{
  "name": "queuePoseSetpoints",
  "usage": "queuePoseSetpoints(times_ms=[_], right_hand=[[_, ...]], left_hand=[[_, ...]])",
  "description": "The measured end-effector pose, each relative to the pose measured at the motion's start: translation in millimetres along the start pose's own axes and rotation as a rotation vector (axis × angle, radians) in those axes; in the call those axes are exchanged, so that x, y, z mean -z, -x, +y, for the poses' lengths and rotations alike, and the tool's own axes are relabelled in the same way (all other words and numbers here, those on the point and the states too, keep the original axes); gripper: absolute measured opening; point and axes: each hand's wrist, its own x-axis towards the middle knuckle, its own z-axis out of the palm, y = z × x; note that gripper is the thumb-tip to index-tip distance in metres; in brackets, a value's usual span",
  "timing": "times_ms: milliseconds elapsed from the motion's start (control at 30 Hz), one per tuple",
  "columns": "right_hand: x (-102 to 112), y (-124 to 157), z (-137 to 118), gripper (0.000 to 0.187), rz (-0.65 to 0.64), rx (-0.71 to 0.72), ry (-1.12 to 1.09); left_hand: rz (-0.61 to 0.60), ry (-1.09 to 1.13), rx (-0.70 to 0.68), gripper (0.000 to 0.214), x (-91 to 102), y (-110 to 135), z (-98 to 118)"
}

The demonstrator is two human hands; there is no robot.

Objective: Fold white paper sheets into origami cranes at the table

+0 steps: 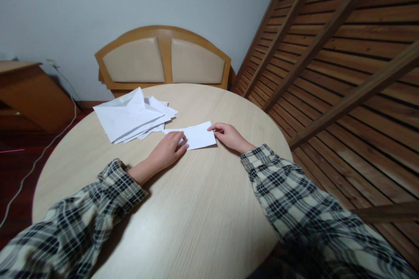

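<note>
A folded white paper (198,135) lies flat on the round light-wood table (183,209). My left hand (168,150) rests on its left end, fingers curled and pressing the paper down. My right hand (229,136) touches the paper's right edge with its fingertips pinched at the upper right corner. Both arms wear plaid sleeves. A loose pile of white envelopes (131,115) sits just beyond and left of my left hand, the top one with its flap raised.
A padded wooden chair back (163,59) stands behind the table against a pale wall. Slatted wooden frames (334,52) lean at the right. A wooden cabinet (29,91) and a white cable (39,159) are at the left.
</note>
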Motion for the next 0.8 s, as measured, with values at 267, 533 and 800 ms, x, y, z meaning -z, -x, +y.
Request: queuePoseSetpoints(times_ms=[267, 533, 800], right_hand=[[0.4, 2.2, -2.5, 0.02, -0.028, 0.039, 0.027], [1.7, 0.8, -2.3, 0.022, -0.033, 0.073, 0.114], [0.8, 0.0, 5.4, 0.021, -0.039, 0.081, 0.071]], left_hand=[[0.013, -0.031, -0.033, 0.022, -1.3, 0.3, -2.1], [-0.022, -0.07, -0.048, 0.032, -1.8, 0.9, -4.3], [-0.029, -0.056, -0.116, 0.031, -1.9, 0.6, -4.4]])
